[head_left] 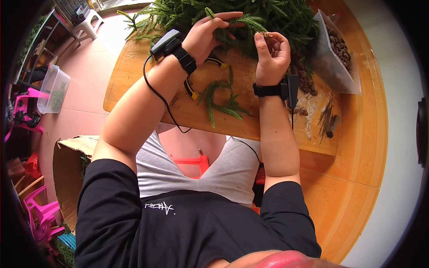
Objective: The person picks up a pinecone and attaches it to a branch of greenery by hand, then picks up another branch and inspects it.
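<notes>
Right hand: the hand (273,57) pinches the brown end of a green sprig (251,20) between thumb and fingers.
Left hand: this hand (204,38) is at the sprig's other side, with its fingers stretched out toward the right hand. I cannot tell if it grips the sprig.
Sprig: up in the air between the two hands, in front of the big green pile.
Wrists: a black strap (184,60) with a black box goes around each one.
Under the left hand: a tool with yellow and black handles (192,92) lies on the desk (143,73), partly hidden by the arm.
Between the arms: a loose green twig (219,96) lies flat on the wood.
Big pile: lots of green branches (286,20) at the far side of the desk.
Right of the right hand: brown cones (306,80) on the wood, and a clear box (325,58), tilted, with more brown cones (338,50) in it.
Near the right edge: a bunch of thin dark sticks or wires (326,115).
Down on the floor, left: a clear tub (53,89).
</notes>
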Tool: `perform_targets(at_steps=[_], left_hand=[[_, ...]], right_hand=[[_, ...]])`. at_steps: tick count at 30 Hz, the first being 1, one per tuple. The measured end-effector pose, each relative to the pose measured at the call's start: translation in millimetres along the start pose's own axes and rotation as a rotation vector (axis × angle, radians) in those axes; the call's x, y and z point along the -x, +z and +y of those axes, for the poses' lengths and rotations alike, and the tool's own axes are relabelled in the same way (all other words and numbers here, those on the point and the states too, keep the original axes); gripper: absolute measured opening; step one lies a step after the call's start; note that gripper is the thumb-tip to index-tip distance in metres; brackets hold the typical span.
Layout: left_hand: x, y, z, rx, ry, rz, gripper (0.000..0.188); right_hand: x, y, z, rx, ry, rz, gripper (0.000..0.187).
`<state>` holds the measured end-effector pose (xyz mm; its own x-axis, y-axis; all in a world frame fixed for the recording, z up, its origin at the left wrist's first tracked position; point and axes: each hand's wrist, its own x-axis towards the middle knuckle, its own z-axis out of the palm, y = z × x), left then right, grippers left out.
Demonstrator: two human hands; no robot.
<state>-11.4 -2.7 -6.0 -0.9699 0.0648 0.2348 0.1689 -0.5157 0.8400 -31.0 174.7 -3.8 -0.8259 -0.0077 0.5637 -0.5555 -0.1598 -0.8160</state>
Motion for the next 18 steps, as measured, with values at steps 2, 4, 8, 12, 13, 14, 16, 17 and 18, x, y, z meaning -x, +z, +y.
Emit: perform_targets(at_steps=[2, 4, 8, 12, 13, 14, 16, 17, 18], left_hand=[[-0.2, -0.4, -1.0, -0.003, 0.019, 0.016, 0.041], [-0.3, 0.2, -0.5, 0.017, 0.048, 0.064, 0.040], [0.6, 6.7, 0.2, 0.045, 0.066, 0.115, 0.040], [-1.1, 5.1, -4.2, -0.046, 0.127, 0.069, 0.039], [-1.7, 4.6, -5.0, -0.095, 0.158, 0.039, 0.038], [-2.1, 4.5, -5.8, -0.093, 0.157, 0.038, 0.038], [-1.8, 3.2, -6.3, -0.175, 0.189, 0.032, 0.038], [-1.5, 2.6, -6.5, -0.216, 0.206, 0.029, 0.038], [-1.2, 2.0, -6.6, -0.214, 0.206, 0.028, 0.038]], right_hand=[[0.8, 1.6, -2.8, -0.029, -0.011, 0.037, 0.022], [0.5, 3.7, -6.4, -0.084, -0.036, 0.111, 0.019], [-2.2, -7.7, -6.1, -0.071, -0.022, -0.016, 0.020], [3.5, -5.2, -9.9, 0.424, -0.032, -0.341, 0.024], [3.9, -4.6, -8.2, 0.424, -0.031, -0.340, 0.024], [3.1, -4.2, -5.2, 0.463, -0.036, -0.388, 0.024], [2.2, -2.5, -2.0, 0.540, -0.046, -0.485, 0.027], [3.3, -2.5, -1.2, 0.543, -0.045, -0.485, 0.027], [4.8, -1.8, -1.1, 0.489, -0.043, -0.444, 0.026]])
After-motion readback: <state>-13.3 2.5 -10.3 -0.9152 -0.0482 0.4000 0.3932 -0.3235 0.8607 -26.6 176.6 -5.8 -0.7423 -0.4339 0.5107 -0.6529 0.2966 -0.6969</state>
